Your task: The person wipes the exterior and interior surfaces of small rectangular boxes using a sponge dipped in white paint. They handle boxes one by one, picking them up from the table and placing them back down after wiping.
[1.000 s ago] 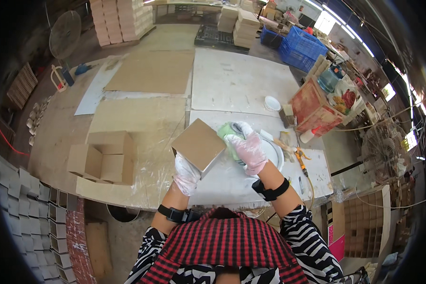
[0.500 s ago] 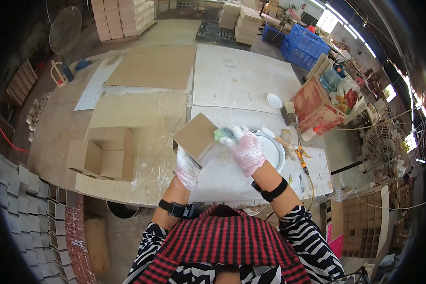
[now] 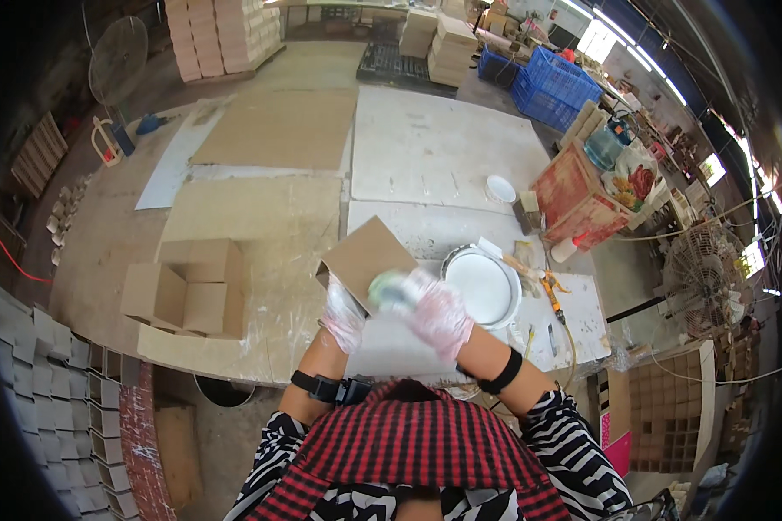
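A brown cardboard box [image 3: 367,257] is tilted over the table in front of me, one flat face turned up. My left hand [image 3: 345,319], in a whitish, smeared glove, is closed on the box's near left side; its fingers are partly hidden by the box. In my right hand [image 3: 440,314], gloved too and blurred by motion, is a pale green sponge-like pad [image 3: 386,289]. The pad is at the box's near right edge. Just right of that hand stands a round tub [image 3: 516,304] of white liquid [image 3: 478,286], with a white-ended brush [image 3: 493,249] at its far rim.
Open cardboard boxes [image 3: 210,295] stand joined on the left of the table [image 3: 269,208]. Toward the right are a small white bowl [image 3: 500,188], an orange air gun [image 3: 554,293] with a hose, and a red-painted crate [image 3: 573,195]. Grey boxes [image 3: 39,391] are stacked at lower left.
My right hand has swept left and slightly down with the green pad, from the box's right corner to its near edge. More of the tub now shows. The box has shifted slightly.
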Tool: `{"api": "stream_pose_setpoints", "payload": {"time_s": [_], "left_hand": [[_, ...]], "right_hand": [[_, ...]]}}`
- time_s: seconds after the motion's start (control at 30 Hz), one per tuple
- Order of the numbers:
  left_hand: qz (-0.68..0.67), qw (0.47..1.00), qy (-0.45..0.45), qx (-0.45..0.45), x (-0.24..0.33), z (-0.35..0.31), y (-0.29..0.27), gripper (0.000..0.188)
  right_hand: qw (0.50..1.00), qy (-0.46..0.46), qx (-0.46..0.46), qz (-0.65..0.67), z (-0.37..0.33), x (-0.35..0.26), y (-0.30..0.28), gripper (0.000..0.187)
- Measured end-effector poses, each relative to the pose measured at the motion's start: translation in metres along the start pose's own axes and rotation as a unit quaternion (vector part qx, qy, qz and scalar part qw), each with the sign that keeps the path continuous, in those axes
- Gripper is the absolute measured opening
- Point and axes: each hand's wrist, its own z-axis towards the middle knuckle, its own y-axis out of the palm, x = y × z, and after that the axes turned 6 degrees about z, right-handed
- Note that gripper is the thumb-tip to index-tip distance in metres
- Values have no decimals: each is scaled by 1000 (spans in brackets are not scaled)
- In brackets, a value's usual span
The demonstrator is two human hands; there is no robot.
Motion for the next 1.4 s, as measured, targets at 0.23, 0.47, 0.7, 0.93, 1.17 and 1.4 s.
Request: {"api": "stream_pose_setpoints", "payload": {"time_s": [0.23, 0.47, 0.7, 0.93, 1.17, 1.4], "left_hand": [[136, 990, -20, 32, -4, -5, 3, 58], [126, 988, -58, 71, -11, -2, -9, 57], [84, 994, -34, 55, -17, -5, -15, 49], [66, 995, -55, 51, -23, -1, -25, 59], [-13, 994, -6, -111, -47, 21, -76, 66], [-12, 987, -97, -127, -1, -4, 2, 66]], "right_hand": [[943, 215, 111, 226, 40, 8, -47, 40], [999, 26, -38, 27, 39, -43, -13, 33], [988, 125, 93, -8, 54, -8, -27, 30], [998, 28, 57, -29, 52, -5, -20, 30], [993, 89, -64, 34, 58, -46, -17, 33], [987, 83, -2, 134, 39, 15, -54, 36]]}}
